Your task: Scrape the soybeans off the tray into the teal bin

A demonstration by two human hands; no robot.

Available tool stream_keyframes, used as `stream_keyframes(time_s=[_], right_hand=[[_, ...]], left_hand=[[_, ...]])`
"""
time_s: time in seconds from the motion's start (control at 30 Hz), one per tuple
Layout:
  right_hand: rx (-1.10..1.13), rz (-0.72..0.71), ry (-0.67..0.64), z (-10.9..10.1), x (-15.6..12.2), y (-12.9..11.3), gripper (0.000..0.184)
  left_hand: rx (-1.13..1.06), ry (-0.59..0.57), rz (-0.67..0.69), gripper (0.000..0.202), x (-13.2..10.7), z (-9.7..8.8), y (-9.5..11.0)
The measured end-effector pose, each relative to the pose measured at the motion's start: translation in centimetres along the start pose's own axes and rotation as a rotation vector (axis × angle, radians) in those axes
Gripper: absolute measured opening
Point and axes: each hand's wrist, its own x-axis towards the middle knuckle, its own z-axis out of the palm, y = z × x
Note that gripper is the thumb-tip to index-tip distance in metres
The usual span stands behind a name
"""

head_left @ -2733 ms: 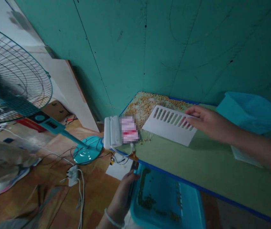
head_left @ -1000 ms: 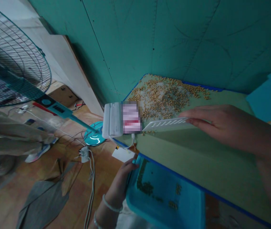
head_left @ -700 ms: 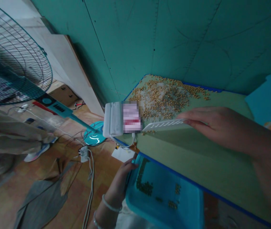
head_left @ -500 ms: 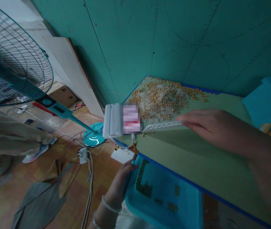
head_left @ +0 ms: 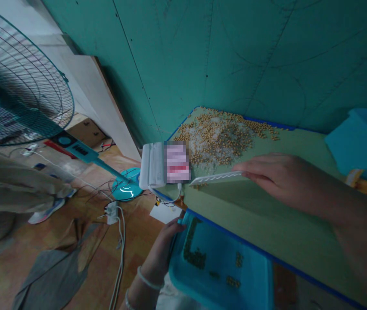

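Note:
My right hand (head_left: 277,178) grips a white slotted plastic card (head_left: 217,177) and holds it on edge on the green table (head_left: 267,224), just in front of a pile of yellow beans mixed with white grains (head_left: 219,135) in the far corner. A few beans lie below the card's left end. My left hand (head_left: 164,249), a bracelet on its wrist, grips the left rim of a blue plastic tray (head_left: 251,280) held below the table's front edge. Some beans lie inside the tray.
A white device (head_left: 166,164) with a cable sits at the table's left corner. A blue container (head_left: 361,146) stands at the right. A standing fan (head_left: 18,103) with its base (head_left: 123,187), cables, a power strip (head_left: 111,212) and cloth are on the floor at left.
Since the earliest frame the card has gone from lying flat over the beans to standing on edge. It then slid slightly towards the table's front edge. The tray hand stays in place.

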Motion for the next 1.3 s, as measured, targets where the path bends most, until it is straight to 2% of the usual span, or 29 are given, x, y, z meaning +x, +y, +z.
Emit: stream_keyframes(time_s=[0.2,0.43,0.7,0.97,1.2,1.3], right_hand=[[0.022,-0.007,0.008,0.1,-0.2,0.0,0.030],[0.084,0.039,-0.026,0.1,-0.3,-0.1,0.029],[0.072,0.032,-0.097,-0.4,-0.8,-0.4,0.031],[0.096,-0.045,-0.093,-0.4,-2.5,-2.2,0.034],[0.088,-0.111,-0.149,-0.3,-2.1,-3.1,0.034],[0.099,-0.079,-0.183,-0.2,-2.2,-2.5,0.032]], left_hand=[[0.003,0.038,0.031,0.013,-1.1,0.7,-0.2],[-0.073,0.148,0.214,0.011,-3.4,3.0,-0.8],[-0.157,0.063,0.169,0.022,-4.8,4.0,-0.3],[-0.171,0.057,0.191,0.019,-6.2,3.9,0.0],[-0.165,0.101,0.190,0.017,-6.4,4.2,0.0],[-0.187,0.059,0.184,0.019,-6.0,4.5,-0.4]])
